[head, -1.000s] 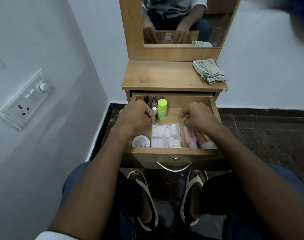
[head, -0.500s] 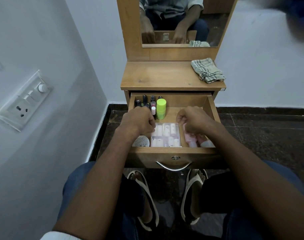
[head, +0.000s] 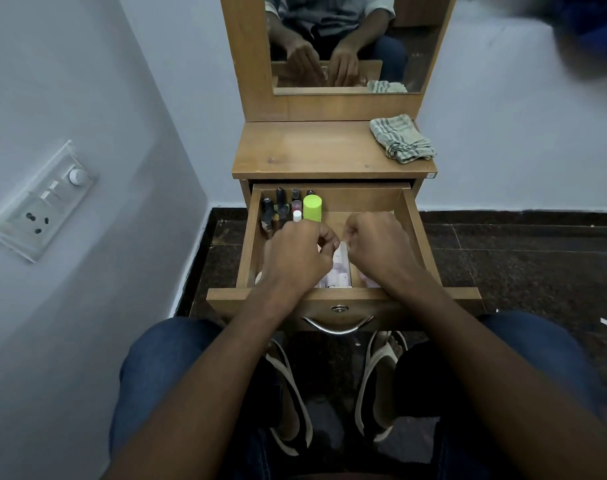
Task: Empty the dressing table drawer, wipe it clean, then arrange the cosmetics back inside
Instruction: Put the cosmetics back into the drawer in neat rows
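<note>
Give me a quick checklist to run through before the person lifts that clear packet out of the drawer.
1. Drawer pulled out far enough to reach inside: ok.
2. Both hands over the clear packet: ok; the left hand and right hand meet above it.
3. Firm hold on the packet: cannot tell; the curled fingers hide the contact.
4. Green bottle and dark small bottles clear of the lift: ok; they stand at the drawer's back left.
5. Free space on the table top to set things down: ok.
6. Wiping cloth ready: ok; it lies on the table top's right side.
</note>
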The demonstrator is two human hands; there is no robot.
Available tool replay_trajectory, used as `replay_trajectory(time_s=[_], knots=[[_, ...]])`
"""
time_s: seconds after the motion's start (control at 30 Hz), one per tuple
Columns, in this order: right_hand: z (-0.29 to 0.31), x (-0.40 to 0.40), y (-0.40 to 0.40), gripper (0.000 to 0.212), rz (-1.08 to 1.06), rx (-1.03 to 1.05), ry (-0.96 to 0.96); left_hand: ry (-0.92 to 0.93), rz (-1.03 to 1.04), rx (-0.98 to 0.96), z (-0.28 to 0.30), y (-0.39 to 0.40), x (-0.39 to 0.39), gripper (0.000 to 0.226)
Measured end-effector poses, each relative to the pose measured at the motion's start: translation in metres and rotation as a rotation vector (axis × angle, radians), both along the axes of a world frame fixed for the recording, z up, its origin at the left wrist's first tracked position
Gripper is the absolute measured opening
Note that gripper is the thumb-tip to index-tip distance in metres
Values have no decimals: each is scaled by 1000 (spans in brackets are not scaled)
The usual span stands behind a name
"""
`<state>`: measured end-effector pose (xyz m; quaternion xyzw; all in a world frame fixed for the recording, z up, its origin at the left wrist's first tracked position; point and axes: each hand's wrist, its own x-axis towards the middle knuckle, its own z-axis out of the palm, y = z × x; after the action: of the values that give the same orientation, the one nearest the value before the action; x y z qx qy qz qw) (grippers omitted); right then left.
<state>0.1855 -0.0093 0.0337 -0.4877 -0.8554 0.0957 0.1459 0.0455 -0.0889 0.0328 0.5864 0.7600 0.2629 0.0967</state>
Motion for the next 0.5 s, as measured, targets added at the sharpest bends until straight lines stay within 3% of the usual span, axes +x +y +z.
replay_trajectory(time_s=[0.23,0.33,0.5], knots=[[-10,13,-38,6,-68,71,189,-168,-170,-28,2,-26,-2,7],[-15,12,-38,9,-80,155,235,-110,-69,10,-7,-24,6,7],[-17,3,-28,7,-62,188,239,19,95,240,-15,-13,10,13]])
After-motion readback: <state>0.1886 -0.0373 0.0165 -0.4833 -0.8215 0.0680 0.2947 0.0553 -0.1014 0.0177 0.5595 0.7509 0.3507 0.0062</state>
